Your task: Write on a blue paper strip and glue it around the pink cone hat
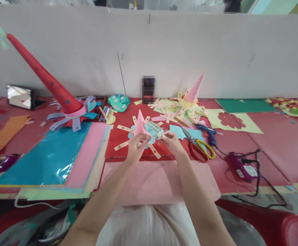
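A small light-blue paper tag (154, 130) with lettering sits between my two hands. My right hand (173, 140) pinches its right edge. My left hand (136, 147) is closed, its fingertips at the tag's lower left, beside a pink paper cone (140, 124); exactly what they grip is hidden. Around the cone's base, cream paper strips (154, 150) printed with stars spread out like rays, with light-blue rounded pieces between them. All this lies over a red sheet (113, 150).
Red-and-yellow-handled scissors (198, 150) and a blue glue gun (209, 134) lie right of my hands. Farther right is a purple power strip (243, 167) with black cords. Plastic-covered coloured sheets (46, 157) and a tall red cone (46, 77) stand left. A phone (148, 89) leans on the wall.
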The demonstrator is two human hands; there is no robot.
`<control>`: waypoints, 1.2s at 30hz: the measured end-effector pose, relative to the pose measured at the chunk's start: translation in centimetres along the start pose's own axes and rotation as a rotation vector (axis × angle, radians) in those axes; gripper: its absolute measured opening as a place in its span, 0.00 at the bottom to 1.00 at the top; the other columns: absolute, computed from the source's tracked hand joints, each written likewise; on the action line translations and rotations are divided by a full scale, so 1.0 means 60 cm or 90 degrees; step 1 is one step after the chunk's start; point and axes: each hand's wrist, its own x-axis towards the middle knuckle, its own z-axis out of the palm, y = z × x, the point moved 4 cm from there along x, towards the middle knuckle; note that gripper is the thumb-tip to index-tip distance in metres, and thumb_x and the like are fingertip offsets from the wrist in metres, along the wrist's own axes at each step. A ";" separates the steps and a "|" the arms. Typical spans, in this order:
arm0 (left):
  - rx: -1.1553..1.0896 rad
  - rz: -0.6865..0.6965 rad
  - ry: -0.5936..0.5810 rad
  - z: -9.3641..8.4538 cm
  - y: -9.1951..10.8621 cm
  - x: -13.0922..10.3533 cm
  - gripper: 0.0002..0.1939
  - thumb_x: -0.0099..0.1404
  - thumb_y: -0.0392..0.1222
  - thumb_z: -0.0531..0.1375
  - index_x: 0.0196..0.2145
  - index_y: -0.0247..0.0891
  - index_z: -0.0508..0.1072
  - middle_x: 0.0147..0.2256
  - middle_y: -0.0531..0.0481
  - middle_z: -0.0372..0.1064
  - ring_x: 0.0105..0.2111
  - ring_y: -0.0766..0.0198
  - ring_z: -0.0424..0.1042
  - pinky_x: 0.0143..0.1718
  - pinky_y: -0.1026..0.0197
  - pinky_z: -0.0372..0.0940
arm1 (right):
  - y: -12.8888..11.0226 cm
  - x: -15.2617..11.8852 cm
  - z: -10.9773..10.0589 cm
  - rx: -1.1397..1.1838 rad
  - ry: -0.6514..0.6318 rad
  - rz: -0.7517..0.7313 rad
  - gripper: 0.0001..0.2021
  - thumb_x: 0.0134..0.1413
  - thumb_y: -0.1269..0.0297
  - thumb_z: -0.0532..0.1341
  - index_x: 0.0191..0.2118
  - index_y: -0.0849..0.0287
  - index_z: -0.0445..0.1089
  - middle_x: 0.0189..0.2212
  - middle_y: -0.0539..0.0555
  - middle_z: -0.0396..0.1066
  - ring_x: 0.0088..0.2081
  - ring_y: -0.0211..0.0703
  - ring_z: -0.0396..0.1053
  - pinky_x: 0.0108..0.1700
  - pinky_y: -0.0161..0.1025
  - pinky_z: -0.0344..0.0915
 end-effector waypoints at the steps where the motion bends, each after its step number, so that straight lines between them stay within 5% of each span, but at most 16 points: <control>1: -0.005 0.003 -0.003 0.000 0.001 0.001 0.12 0.64 0.48 0.54 0.33 0.39 0.72 0.32 0.49 0.72 0.31 0.66 0.71 0.31 0.64 0.66 | 0.001 0.000 0.003 -0.001 -0.005 -0.002 0.15 0.31 0.52 0.71 0.21 0.56 0.69 0.24 0.46 0.70 0.24 0.33 0.67 0.27 0.33 0.66; 12: 0.044 -0.015 0.027 -0.002 -0.003 -0.006 0.10 0.63 0.46 0.56 0.29 0.39 0.71 0.26 0.52 0.69 0.26 0.66 0.67 0.29 0.62 0.63 | -0.003 -0.004 0.034 -0.178 -0.097 -0.002 0.07 0.39 0.61 0.68 0.25 0.56 0.74 0.30 0.50 0.71 0.33 0.37 0.67 0.36 0.36 0.64; 19: 0.051 -0.067 -0.022 0.005 -0.009 -0.007 0.09 0.61 0.43 0.57 0.26 0.39 0.70 0.21 0.55 0.68 0.21 0.68 0.66 0.23 0.66 0.60 | 0.005 -0.003 0.012 -0.178 -0.057 0.012 0.10 0.43 0.56 0.66 0.31 0.56 0.73 0.22 0.46 0.65 0.20 0.29 0.53 0.21 0.31 0.51; 28: 0.028 -0.098 -0.065 0.016 -0.008 -0.004 0.10 0.59 0.42 0.58 0.22 0.38 0.67 0.17 0.58 0.61 0.18 0.71 0.61 0.20 0.67 0.57 | 0.003 -0.003 0.021 -0.160 -0.019 0.037 0.11 0.39 0.56 0.68 0.27 0.57 0.70 0.21 0.46 0.63 0.20 0.29 0.54 0.20 0.31 0.50; 36: -0.034 -0.121 -0.025 0.014 -0.016 -0.008 0.09 0.58 0.44 0.60 0.35 0.39 0.65 0.26 0.55 0.67 0.24 0.69 0.68 0.25 0.66 0.63 | 0.005 -0.002 0.020 -0.182 0.003 0.014 0.12 0.40 0.55 0.67 0.24 0.57 0.68 0.19 0.46 0.61 0.18 0.28 0.51 0.18 0.31 0.47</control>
